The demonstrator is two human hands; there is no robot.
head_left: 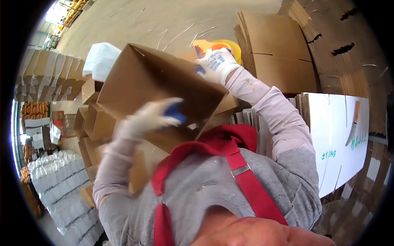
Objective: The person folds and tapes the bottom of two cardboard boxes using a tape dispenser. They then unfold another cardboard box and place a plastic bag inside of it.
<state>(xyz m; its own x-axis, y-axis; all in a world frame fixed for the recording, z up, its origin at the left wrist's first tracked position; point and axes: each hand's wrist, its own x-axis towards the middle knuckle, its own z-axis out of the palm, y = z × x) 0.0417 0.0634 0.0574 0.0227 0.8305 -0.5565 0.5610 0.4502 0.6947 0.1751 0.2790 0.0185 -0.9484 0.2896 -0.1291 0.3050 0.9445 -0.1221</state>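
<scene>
A large brown cardboard box stands tilted in front of my chest, its open side facing me. My left hand, in a white glove with blue on the palm side, is blurred in front of the box opening, with fingers apart and nothing visible in them. At the box's far right edge, my right hand has its gloved fingers curled round an orange tool. Something round and yellow shows just behind that hand; how it joins the tool is unclear.
Flat brown cardboard stands stacked at the right. Below it, a white printed carton stack carries a knife. Open brown boxes and silvery wrapped stacks are at the left, near a white bag. Strips litter the floor.
</scene>
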